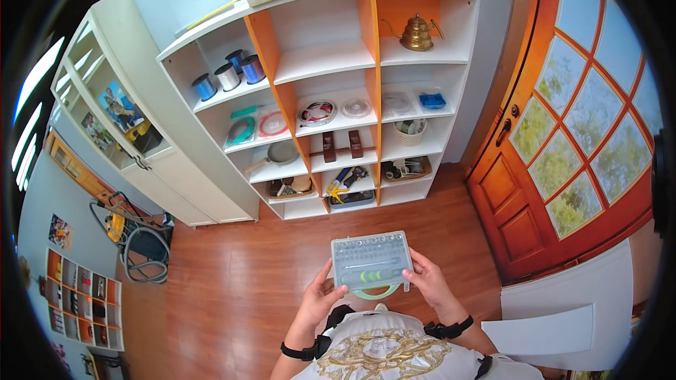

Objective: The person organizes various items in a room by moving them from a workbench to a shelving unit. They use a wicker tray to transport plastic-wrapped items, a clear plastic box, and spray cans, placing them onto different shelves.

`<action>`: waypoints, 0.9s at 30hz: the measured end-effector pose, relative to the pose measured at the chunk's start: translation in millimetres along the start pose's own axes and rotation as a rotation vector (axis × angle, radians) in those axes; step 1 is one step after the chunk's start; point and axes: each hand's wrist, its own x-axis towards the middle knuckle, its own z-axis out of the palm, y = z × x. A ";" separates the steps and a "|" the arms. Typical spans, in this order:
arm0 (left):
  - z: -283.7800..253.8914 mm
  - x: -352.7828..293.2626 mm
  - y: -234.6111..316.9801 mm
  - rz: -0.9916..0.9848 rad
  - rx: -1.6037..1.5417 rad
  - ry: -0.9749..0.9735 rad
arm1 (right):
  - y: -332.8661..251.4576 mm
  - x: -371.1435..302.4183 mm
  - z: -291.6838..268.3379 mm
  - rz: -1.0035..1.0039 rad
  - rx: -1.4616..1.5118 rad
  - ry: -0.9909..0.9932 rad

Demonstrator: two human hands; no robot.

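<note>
Between my two hands I hold a screwdriver bit set in a clear-lidded case (372, 257), level in front of my body. Through its lid show rows of small bits and sockets and a grey-and-green driver handle. A green carrying handle (375, 293) hangs at the edge nearest me. My left hand (323, 295) grips the left side, its thumb on the lid's near corner. Around the right side my right hand (428, 280) is closed, thumb on top. The fingers under the case are partly hidden.
Ahead stands a white-and-orange shelf unit (324, 70) holding ribbon spools (227, 77), a brass kettle (417, 34), a pan (283, 153) and baskets. A white cabinet (162, 119) and vacuum cleaner (137, 236) are left; a wooden glazed door (517, 204) and white panel (542, 331) are right.
</note>
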 end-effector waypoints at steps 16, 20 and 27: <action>-23.2 104.6 15.5 0.002 -0.069 0.024 | -10.3 104.5 -20.1 -0.017 -0.007 -0.066; -39.4 165.2 27.8 0.056 -0.025 -0.081 | -16.9 145.4 -21.2 -0.074 -0.041 0.009; -64.4 266.1 105.0 0.219 0.013 -0.116 | -65.3 243.4 -1.0 -0.182 -0.110 0.064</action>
